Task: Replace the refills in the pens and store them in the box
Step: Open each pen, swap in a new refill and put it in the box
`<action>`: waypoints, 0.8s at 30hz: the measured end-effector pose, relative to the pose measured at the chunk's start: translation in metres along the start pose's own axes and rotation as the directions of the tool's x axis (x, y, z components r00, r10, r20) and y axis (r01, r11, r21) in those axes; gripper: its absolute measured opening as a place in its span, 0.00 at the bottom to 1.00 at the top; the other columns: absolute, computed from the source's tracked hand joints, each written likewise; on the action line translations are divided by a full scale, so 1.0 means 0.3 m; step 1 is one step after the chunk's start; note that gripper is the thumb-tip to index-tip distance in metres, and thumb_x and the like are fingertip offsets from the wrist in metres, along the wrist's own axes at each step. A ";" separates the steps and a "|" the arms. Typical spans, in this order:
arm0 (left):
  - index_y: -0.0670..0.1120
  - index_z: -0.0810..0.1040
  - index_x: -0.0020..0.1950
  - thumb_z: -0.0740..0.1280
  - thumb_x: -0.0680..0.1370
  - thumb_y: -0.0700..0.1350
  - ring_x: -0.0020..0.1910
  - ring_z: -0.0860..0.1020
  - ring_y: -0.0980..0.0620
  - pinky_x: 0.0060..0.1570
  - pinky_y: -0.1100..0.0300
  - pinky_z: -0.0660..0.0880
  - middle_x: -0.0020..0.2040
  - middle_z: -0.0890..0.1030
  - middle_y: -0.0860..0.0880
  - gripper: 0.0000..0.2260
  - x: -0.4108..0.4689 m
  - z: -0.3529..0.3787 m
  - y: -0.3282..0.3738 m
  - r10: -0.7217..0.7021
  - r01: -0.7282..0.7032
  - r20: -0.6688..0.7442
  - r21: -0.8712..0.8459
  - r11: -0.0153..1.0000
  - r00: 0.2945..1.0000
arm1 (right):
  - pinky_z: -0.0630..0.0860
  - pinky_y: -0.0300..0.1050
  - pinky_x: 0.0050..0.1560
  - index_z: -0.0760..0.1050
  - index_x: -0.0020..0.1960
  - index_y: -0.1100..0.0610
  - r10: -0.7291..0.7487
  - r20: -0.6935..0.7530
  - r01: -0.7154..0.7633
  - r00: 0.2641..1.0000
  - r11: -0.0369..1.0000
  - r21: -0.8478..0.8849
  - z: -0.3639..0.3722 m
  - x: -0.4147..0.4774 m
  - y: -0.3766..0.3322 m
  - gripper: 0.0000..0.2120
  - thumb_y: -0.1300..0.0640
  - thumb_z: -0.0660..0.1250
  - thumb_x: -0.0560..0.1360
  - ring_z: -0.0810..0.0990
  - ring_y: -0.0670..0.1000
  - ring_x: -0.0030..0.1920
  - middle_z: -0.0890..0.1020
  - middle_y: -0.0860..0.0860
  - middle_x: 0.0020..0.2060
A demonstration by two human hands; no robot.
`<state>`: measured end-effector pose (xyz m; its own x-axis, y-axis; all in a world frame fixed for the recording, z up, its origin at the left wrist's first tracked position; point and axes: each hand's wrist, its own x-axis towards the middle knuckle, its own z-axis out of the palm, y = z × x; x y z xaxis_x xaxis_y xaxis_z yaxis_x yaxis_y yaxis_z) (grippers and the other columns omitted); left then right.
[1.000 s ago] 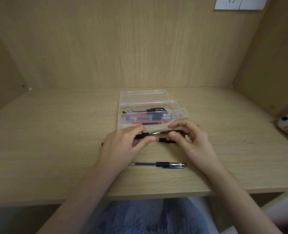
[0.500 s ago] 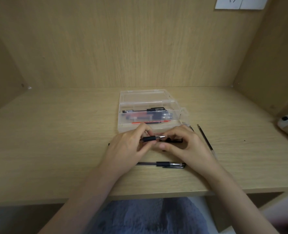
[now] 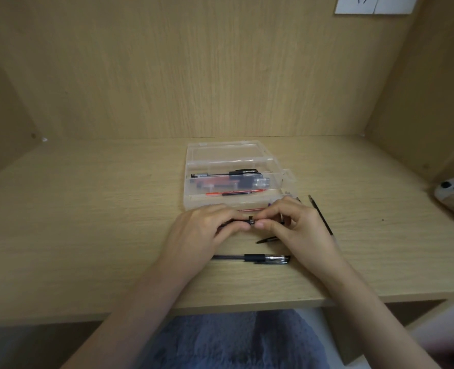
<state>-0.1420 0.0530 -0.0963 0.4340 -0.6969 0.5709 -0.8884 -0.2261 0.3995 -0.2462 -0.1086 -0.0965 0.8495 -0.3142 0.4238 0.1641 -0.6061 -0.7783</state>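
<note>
Slim black pen [image 3: 250,222] held level just above light wooden bench [image 3: 87,222], directly in front of open clear plastic box [image 3: 228,179]. Left hand [image 3: 199,235] pinched closed on barrel; right hand [image 3: 297,227] pinched closed on the other end, fingertips of both nearly touching. Inside box: black and red pens, thin red refill. Black capped pen with clear barrel [image 3: 251,258] lying on bench nearer front edge. Thin dark refill [image 3: 320,218] on bench right of right hand. Short dark piece [image 3: 267,240] under right palm, kind unclear.
</note>
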 end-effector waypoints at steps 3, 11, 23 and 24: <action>0.55 0.79 0.51 0.65 0.72 0.59 0.41 0.75 0.66 0.39 0.65 0.72 0.46 0.79 0.61 0.12 -0.001 -0.006 -0.001 0.000 0.000 0.017 -0.014 1.000 1.000 | 0.66 0.30 0.42 0.82 0.42 0.53 0.001 -0.008 0.000 1.000 1.000 0.030 0.000 0.001 0.002 0.05 0.61 0.75 0.67 0.72 0.40 0.37 0.78 0.48 0.36; 0.55 0.73 0.46 0.66 0.72 0.57 0.41 0.76 0.63 0.39 0.58 0.74 0.45 0.76 0.60 0.08 -0.008 -0.002 -0.005 -0.020 0.020 -0.037 -0.006 1.000 0.999 | 0.67 0.31 0.42 0.82 0.42 0.52 -0.005 -0.040 0.006 0.999 1.000 0.030 -0.006 0.003 0.003 0.07 0.62 0.75 0.67 0.72 0.41 0.38 0.76 0.47 0.36; 0.56 0.75 0.48 0.62 0.74 0.58 0.43 0.76 0.64 0.41 0.60 0.74 0.45 0.79 0.60 0.08 -0.009 -0.003 -0.009 -0.037 0.036 -0.039 -0.028 0.999 0.999 | 0.67 0.32 0.44 0.80 0.41 0.51 -0.017 -0.066 0.020 0.998 0.999 0.046 -0.006 0.006 0.007 0.08 0.62 0.75 0.67 0.74 0.45 0.40 0.78 0.47 0.35; 0.57 0.76 0.50 0.62 0.74 0.59 0.44 0.76 0.65 0.41 0.62 0.74 0.46 0.79 0.61 0.09 -0.010 -0.004 -0.008 -0.040 0.038 -0.034 -0.033 0.999 0.999 | 0.68 0.33 0.44 0.80 0.41 0.51 -0.020 -0.065 0.023 0.998 0.999 0.045 -0.006 0.007 0.008 0.08 0.62 0.75 0.67 0.74 0.46 0.40 0.78 0.48 0.36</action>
<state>-0.1409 0.0563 -0.0981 0.4738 -0.6635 0.5791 -0.8657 -0.2304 0.4443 -0.2450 -0.1118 -0.0967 0.8118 -0.3483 0.4687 0.2065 -0.5795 -0.7884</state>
